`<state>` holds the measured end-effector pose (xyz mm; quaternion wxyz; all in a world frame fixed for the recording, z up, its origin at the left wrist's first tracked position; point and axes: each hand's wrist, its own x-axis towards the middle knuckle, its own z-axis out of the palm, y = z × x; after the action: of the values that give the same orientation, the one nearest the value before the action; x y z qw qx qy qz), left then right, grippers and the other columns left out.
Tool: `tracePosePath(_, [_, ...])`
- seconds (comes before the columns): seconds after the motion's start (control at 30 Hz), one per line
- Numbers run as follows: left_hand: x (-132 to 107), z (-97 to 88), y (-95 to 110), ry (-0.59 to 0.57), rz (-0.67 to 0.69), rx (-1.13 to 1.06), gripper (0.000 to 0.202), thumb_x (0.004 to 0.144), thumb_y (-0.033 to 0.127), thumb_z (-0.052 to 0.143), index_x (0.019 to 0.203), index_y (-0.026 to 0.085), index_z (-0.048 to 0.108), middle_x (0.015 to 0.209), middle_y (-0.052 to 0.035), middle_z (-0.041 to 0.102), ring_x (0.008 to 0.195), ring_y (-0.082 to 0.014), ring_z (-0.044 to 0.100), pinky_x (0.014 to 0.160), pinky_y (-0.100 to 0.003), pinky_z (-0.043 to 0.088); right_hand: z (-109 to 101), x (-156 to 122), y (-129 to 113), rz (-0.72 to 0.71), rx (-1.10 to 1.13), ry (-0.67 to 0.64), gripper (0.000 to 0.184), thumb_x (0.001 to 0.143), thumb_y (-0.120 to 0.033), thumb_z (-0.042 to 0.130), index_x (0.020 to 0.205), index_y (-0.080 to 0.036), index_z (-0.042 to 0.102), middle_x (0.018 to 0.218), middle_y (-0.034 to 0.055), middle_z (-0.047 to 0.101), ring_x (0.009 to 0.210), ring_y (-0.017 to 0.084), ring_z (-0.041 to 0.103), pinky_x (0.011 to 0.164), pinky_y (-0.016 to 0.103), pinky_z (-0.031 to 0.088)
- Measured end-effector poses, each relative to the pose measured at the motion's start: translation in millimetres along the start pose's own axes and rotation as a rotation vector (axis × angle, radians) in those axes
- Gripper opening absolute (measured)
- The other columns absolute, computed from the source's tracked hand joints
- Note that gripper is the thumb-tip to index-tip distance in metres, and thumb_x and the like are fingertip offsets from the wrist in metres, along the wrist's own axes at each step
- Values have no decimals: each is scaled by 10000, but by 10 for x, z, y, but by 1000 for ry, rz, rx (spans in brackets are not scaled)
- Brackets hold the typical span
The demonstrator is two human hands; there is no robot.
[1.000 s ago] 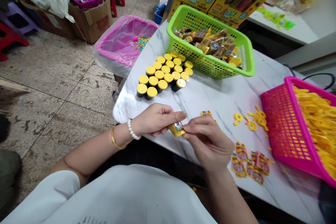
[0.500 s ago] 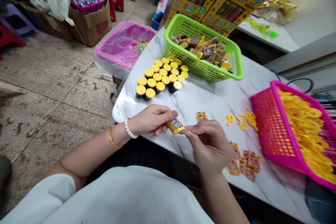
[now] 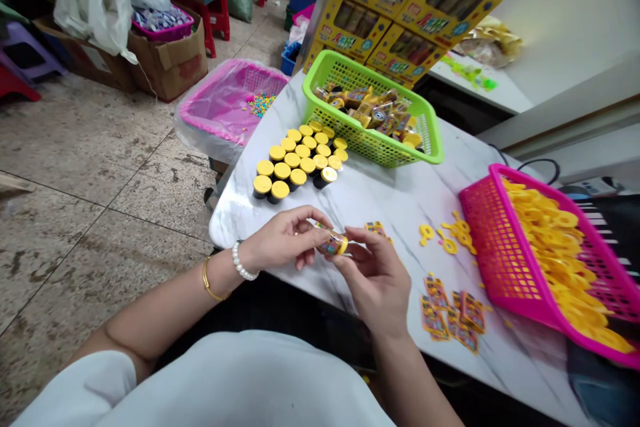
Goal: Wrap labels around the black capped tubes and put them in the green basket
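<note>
A small bottle (image 3: pixel 332 244) with a colourful printed wrapper and a yellow end lies tilted between my two hands, above the table's near edge. My left hand (image 3: pixel 295 238) is closed around it, thumb along the top. At the yellow end, my right hand (image 3: pixel 376 275) has its thumb and fingertips curved about the bottle. Just beyond that hand, printed wrappers (image 3: pixel 379 229) lie on the table, and several more wrappers (image 3: pixel 453 313) are scattered to the right. Past my left hand, several dark bottles with yellow lids (image 3: pixel 298 177) stand in a cluster.
A green basket (image 3: pixel 425 152) of wrapped bottles stands behind the cluster. On the right, a pink basket (image 3: pixel 500 267) holds yellow ring-shaped parts; loose yellow rings (image 3: pixel 449 245) lie beside it. A plastic-lined pink tub (image 3: pixel 200 110) is left of the marble-patterned table (image 3: pixel 235 213). Yellow boxes (image 3: pixel 350 27) are stacked behind.
The bottle has turned in my hands, and its yellow end now shows. My right fingers have shifted from a pinch at its edge to a wider hold. The view has moved slightly.
</note>
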<state>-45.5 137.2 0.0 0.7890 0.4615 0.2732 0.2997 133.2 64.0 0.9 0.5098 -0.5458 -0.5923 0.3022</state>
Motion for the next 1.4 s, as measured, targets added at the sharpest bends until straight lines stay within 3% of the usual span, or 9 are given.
tracePosePath(0.23, [9,2,-10,12,61,56,243,823,323,713,939,125,634,806,-41,687,654,-99,594,632,-222,488,1,16,37,-223,-256,-4,333,751,-172,834,1055,-266,734,965,51,743,832,196,720,751,355,656])
tracePosePath(0.4, [-55,76,11,154,131,341,202,877,354,643,873,152,652,718,8,606,634,-102,542,584,-204,420,106,55,-4,-85,-34,13,228,776,-196,812,982,-236,722,837,19,714,749,168,724,676,273,634])
tracePosePath(0.5, [-46,75,-32,81,28,216,358,882,531,613,951,189,535,574,62,519,491,-102,502,482,-202,382,69,99,-41,-106,-12,-51,207,827,-223,761,1027,-238,709,904,39,698,749,158,712,660,258,618])
tracePosePath(0.63, [23,59,-115,54,32,161,512,818,684,616,915,197,491,684,26,591,453,-75,488,428,-191,356,-4,115,-14,-3,-1,-73,293,835,-301,756,1114,-252,683,1002,61,664,705,146,694,550,230,584])
tracePosePath(0.83, [76,84,-174,85,-31,107,582,740,748,650,879,206,490,542,85,472,357,-76,460,329,-168,296,73,103,90,135,55,-65,226,842,-423,712,841,-197,703,770,22,626,553,120,606,447,216,507])
tracePosePath(1.0, [131,47,-196,171,-53,-40,608,706,766,658,865,213,463,681,35,605,366,-81,516,316,-175,325,-335,775,-2,211,32,110,316,770,-465,771,863,-180,672,572,-17,638,511,129,612,536,247,554])
tracePosePath(1.17, [99,21,-276,153,-11,98,520,770,673,665,834,183,506,658,22,596,367,-61,474,337,-175,335,-892,1663,-57,135,69,390,724,610,-529,849,1199,-163,638,1174,124,705,856,231,746,773,393,643])
tracePosePath(1.27, [66,8,-301,154,6,145,451,835,613,628,852,174,526,649,18,594,379,-54,452,362,-175,336,-1039,1631,116,41,-156,448,660,767,-558,711,1292,-167,624,1224,136,705,897,233,748,802,406,629])
tracePosePath(1.4, [12,19,-253,150,6,206,401,866,561,609,828,166,548,666,4,602,430,-65,488,393,-176,345,-1044,1005,397,4,-542,250,268,815,-436,687,942,-230,801,930,80,780,785,235,718,785,412,581])
